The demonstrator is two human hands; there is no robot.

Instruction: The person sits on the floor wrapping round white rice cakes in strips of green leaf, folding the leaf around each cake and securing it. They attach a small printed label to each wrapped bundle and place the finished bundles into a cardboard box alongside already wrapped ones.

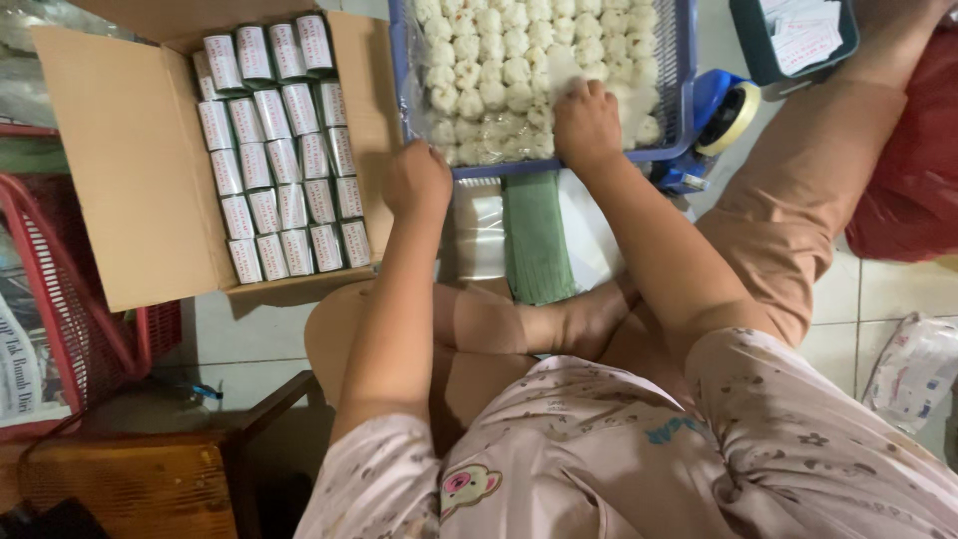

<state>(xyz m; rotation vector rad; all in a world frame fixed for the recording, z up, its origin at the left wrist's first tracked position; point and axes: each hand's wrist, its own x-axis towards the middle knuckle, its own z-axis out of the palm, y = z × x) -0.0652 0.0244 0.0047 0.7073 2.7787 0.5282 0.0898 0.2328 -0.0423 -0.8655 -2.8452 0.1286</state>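
Note:
A blue plastic basket (679, 120) in front of me holds several small white round pieces wrapped in clear plastic (499, 60). My right hand (587, 125) reaches into the near side of the basket, fingers curled down on the white pieces. My left hand (417, 180) is closed in a fist just below the basket's near left corner; whether it holds anything is hidden. Under the hands lie a stack of green sheets (536, 240) and clear plastic bags (474, 230).
An open cardboard box (130, 160) at left is filled with rows of white wrapped rolls (279, 150). A red wire basket (60, 299) sits far left. A blue tape dispenser (723, 115) stands right of the blue basket. A teal tray with paper labels (798, 40) is at top right.

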